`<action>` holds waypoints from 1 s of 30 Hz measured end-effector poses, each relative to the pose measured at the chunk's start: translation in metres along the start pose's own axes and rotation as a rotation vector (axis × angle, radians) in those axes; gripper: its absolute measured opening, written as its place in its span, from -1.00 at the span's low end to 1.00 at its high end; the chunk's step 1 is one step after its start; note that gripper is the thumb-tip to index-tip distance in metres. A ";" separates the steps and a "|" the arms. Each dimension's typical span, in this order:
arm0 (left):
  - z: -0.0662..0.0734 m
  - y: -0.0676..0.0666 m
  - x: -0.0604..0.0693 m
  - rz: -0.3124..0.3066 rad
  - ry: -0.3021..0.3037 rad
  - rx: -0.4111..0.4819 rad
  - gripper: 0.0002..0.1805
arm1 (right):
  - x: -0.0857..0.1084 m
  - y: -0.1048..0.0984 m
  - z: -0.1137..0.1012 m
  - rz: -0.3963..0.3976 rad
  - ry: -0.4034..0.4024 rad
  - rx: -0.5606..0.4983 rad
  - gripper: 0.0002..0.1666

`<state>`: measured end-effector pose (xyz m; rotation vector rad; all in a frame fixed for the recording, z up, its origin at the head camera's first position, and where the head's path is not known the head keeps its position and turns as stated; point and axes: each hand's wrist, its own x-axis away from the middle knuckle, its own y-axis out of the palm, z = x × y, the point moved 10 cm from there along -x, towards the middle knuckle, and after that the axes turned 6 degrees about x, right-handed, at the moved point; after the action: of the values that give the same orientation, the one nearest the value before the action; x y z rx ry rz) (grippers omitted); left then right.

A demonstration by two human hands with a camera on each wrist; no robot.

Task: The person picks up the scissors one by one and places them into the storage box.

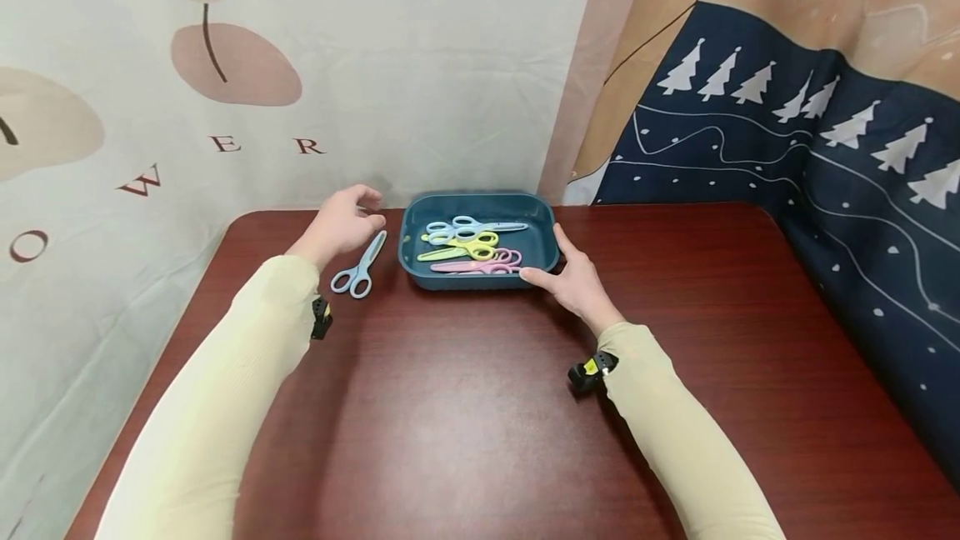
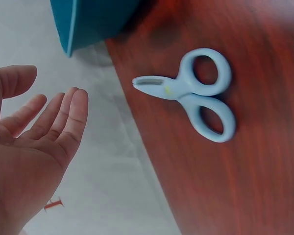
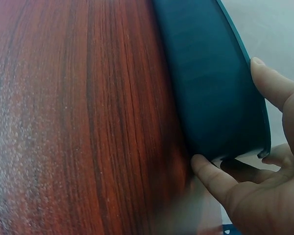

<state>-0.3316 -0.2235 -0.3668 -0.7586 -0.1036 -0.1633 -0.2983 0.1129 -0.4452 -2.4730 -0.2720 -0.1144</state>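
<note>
A dark teal tray (image 1: 480, 282) stands at the back of the table, holding blue scissors (image 1: 510, 227), yellow-green scissors (image 1: 442, 255) and pink scissors (image 1: 457, 267). My right hand (image 1: 577, 277) grips the tray's right end, thumb on the front rim and fingers along the side, as the right wrist view also shows. To the left of the tray, one pair of light blue scissors (image 2: 188, 88) lies on the table, handles toward me. My left hand (image 1: 341, 227) hovers by its blade tips near the back edge, fingers loosely extended and holding nothing.
The reddish-brown wooden table (image 1: 465, 407) ends at the back against a pale printed cloth (image 1: 420, 107). A navy cloth with white trees (image 1: 720, 140) hangs at the right. Each wrist carries a small black camera (image 1: 592, 373).
</note>
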 end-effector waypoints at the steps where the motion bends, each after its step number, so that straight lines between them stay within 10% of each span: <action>1: -0.003 -0.001 0.002 0.002 -0.003 0.000 -0.46 | 0.000 0.000 0.000 -0.002 0.002 0.000 0.26; 13: -0.038 -0.005 0.016 0.007 -0.061 -0.021 -0.44 | -0.001 0.001 0.002 -0.007 0.012 -0.007 0.27; 30: -0.053 -0.009 0.028 -0.021 -0.102 -0.086 -0.45 | -0.001 0.000 0.000 0.002 -0.007 0.000 0.25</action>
<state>-0.3037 -0.2693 -0.3947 -0.8517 -0.2019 -0.1494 -0.2993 0.1129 -0.4454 -2.4744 -0.2721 -0.1045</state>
